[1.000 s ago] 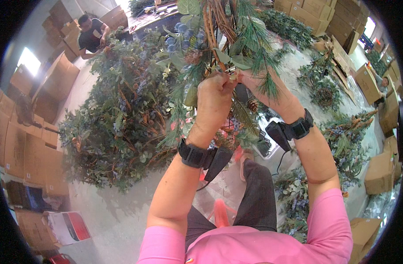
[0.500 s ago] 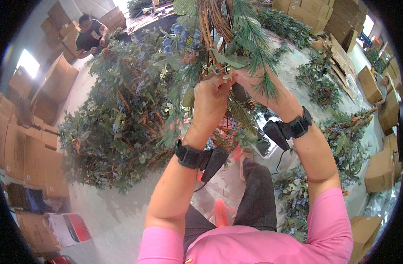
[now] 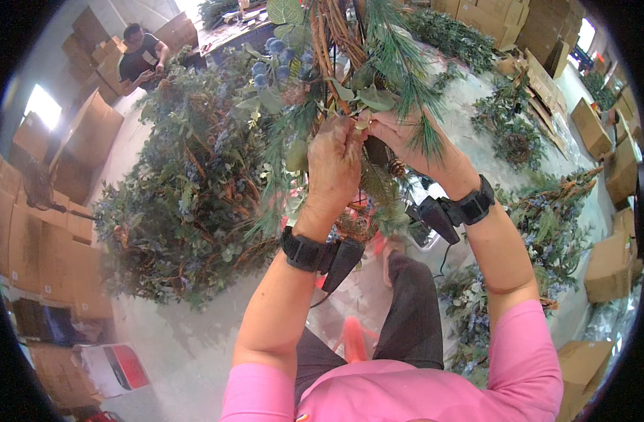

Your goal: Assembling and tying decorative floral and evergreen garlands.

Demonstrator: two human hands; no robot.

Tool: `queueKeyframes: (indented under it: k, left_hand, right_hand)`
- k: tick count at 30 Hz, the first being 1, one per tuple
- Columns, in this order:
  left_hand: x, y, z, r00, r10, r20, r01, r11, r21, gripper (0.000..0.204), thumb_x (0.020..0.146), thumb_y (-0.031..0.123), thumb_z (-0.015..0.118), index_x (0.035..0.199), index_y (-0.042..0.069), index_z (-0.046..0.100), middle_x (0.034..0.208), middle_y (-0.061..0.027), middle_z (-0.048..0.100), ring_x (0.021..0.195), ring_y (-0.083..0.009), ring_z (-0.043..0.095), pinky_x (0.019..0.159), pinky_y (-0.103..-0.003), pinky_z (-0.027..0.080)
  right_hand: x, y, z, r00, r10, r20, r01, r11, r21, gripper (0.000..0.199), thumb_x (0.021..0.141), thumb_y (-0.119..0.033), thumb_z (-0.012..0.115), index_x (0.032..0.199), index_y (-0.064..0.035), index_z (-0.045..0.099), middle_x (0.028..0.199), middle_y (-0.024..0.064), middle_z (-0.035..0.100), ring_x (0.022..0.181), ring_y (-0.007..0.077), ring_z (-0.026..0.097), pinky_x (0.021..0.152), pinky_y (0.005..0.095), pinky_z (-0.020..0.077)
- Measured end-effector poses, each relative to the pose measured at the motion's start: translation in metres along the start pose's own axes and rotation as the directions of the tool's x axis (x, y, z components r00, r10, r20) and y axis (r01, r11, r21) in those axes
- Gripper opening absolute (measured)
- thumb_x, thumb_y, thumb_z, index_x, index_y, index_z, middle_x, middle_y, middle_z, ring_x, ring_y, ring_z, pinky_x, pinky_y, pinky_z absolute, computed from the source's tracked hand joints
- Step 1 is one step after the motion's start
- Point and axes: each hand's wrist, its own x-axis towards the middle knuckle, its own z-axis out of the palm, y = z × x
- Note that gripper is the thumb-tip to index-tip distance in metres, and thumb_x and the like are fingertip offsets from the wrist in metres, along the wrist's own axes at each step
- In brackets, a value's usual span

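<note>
In front of me hangs a piece of artificial greenery (image 3: 344, 42) with brown twigs, long pine needles, broad leaves and blue berries (image 3: 283, 60). My left hand (image 3: 334, 160) is closed on it at the stems, thumb and fingers pressed together. My right hand (image 3: 413, 144) pinches a small pale-green leaf (image 3: 362, 125) close beside the left fingertips. The fingertips nearly touch, and the exact hold is partly hidden. Below them hang a pine cone (image 3: 396, 167) and more needles. Both wrists wear black straps with boxy black devices.
A large heap of similar greenery (image 3: 188, 190) fills the floor at left. More bunches (image 3: 550, 218) lie at right. Cardboard boxes (image 3: 44, 243) line both sides. A person (image 3: 140, 60) works at the far left. A light-coloured tray-like thing (image 3: 426, 239) is below my right wrist.
My left hand has turned so that more of its back shows. My right fingers have shifted slightly left along the stems, and the greenery has moved a little. Both hands stay closed.
</note>
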Motion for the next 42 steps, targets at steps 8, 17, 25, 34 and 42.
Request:
queueKeyframes:
  k: [8,17,25,34,42]
  left_hand:
    - [-0.003,-0.002,-0.003,0.999,-0.035,-0.038,0.036,0.999,0.039,0.013,0.082,0.011,0.053,0.085,-0.002,0.056,0.075,-0.0146,0.057,0.069,-0.0279,0.057,0.063,-0.033,0.043]
    - [0.0,0.003,-0.009,0.999,-0.045,0.01,0.044,0.994,0.096,0.013,0.08,0.009,0.054,0.083,-0.003,0.058,0.075,-0.0159,0.059,0.07,-0.03,0.058,0.063,-0.033,0.044]
    - [0.001,0.007,-0.011,0.997,-0.064,0.036,0.059,0.991,0.121,0.012,0.076,0.002,0.05,0.082,-0.002,0.06,0.074,-0.018,0.059,0.07,-0.0319,0.059,0.063,-0.034,0.044]
    - [-0.009,0.002,-0.003,1.0,-0.016,-0.016,0.019,0.984,0.177,0.012,0.078,0.003,0.052,0.087,-0.001,0.06,0.073,-0.0147,0.061,0.065,-0.0265,0.06,0.06,-0.033,0.045]
    - [-0.015,0.01,0.006,0.942,-0.281,-0.182,0.222,0.932,-0.287,0.009,0.085,0.007,0.056,0.086,-0.001,0.057,0.069,-0.0027,0.059,0.06,-0.0075,0.055,0.05,-0.021,0.046]
  right_hand:
    - [0.012,-0.027,-0.003,0.992,0.126,0.018,-0.114,0.941,-0.318,0.013,0.082,-0.01,0.057,0.091,-0.0011,0.062,0.087,0.005,0.066,0.082,0.0168,0.061,0.073,0.025,0.0466]
    - [0.008,-0.024,0.004,0.961,0.277,-0.027,-0.27,0.951,0.153,0.01,0.081,-0.005,0.057,0.09,-0.0005,0.06,0.084,0.0078,0.065,0.08,0.0165,0.061,0.069,0.0262,0.0475]
    - [0.017,-0.057,0.001,0.921,0.385,0.065,-0.391,0.909,0.143,0.012,0.084,-0.003,0.052,0.093,0.0007,0.058,0.085,0.0111,0.063,0.073,0.0197,0.057,0.067,0.0283,0.0451]
    - [0.011,-0.043,-0.001,0.957,0.271,0.103,-0.22,0.91,-0.351,0.017,0.08,-0.007,0.057,0.097,-0.0044,0.059,0.088,0.0079,0.064,0.081,0.0215,0.058,0.071,0.0292,0.0447]
    - [0.005,-0.043,0.003,0.932,0.36,0.037,-0.359,0.933,-0.015,0.014,0.08,-0.011,0.059,0.092,-0.005,0.062,0.086,0.0047,0.064,0.082,0.019,0.059,0.072,0.0279,0.0445]
